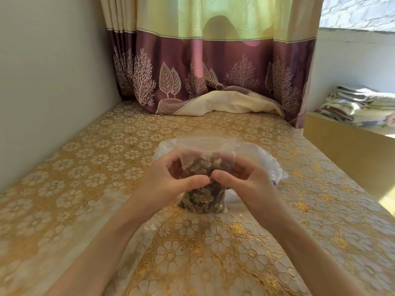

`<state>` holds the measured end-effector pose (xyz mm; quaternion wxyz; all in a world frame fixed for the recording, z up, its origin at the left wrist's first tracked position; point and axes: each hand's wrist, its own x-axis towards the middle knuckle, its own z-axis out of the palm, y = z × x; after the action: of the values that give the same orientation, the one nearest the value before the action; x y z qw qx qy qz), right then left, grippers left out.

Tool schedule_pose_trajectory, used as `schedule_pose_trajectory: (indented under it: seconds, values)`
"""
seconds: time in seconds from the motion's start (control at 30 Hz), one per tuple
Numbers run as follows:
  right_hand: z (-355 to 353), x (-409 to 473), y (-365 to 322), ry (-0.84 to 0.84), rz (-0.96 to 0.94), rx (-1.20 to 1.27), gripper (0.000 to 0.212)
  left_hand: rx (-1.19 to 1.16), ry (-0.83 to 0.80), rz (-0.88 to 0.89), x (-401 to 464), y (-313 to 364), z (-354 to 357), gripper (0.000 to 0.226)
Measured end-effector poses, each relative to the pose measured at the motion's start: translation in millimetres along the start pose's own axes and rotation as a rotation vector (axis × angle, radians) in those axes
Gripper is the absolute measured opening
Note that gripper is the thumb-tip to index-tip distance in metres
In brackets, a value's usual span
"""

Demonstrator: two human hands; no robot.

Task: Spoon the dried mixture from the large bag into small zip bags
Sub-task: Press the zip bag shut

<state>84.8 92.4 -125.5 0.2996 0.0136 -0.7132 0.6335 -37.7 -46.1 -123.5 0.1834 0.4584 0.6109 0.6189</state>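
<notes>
A small clear zip bag (203, 199) filled with brown dried mixture stands upright at the middle of the table. My left hand (171, 180) grips its left side and my right hand (245, 180) grips its right side, thumbs meeting at the front of the bag. The bag's clear top (205, 146) rises above my fingers. Behind it lies the large crinkled clear bag (269, 163), mostly hidden by my hands. No spoon is in view.
The table carries a gold floral cloth (106, 167). A plain wall (53, 82) runs along the left. A purple and yellow curtain (213, 71) hangs at the far edge. Folded linens (363, 105) sit on a ledge at the right.
</notes>
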Motion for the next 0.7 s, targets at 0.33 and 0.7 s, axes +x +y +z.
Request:
schedule_pose_trajectory:
  seconds: [0.33,0.7]
  values:
    - [-0.7,-4.9,7.3,-0.106,0.117,-0.066,0.027,0.099,-0.129,-0.197,-1.3,-3.5,-6.4,0.066]
    - [0.7,2.4,10.3,0.045,0.231,0.173,0.022,-0.051,0.13,-0.118,-1.6,-1.0,4.2,0.027]
